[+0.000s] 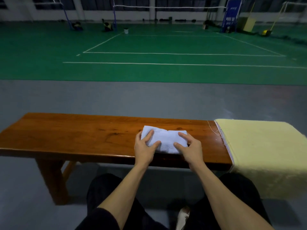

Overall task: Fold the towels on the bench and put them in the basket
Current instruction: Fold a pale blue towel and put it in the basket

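The fingers (150, 133) of the left hand (144, 146) are spread wide. The first finger and the thumb lie flat on top of a small white towel (164, 138) and press down on its left end. The other fingers of this hand are hidden behind it, so it cannot be told if they go under the cloth.

The right hand (190, 149) does the same on the right end of the towel. Its first finger and thumb are spread apart and rest flat on the cloth. Its other fingers are bent at the towel's right edge.

The white towel is folded into a short, thick shape. It lies on a brown wooden bench (74, 135), near the edge closest to the person and a bit right of the middle.

A big yellow towel (259, 143) covers the right end of the bench and hangs down over its front. It lies apart from the white towel, with bare wood between them.

The person's bare arms reach out from the bottom of the view. Below them are black trousers (103, 193) and a white shoe (182, 214).

Past the bench is a grey floor (116, 100), then a green court (149, 47) with white lines. A net (166, 7) hangs at the far side, and a white bucket (126, 30) stands on the court.
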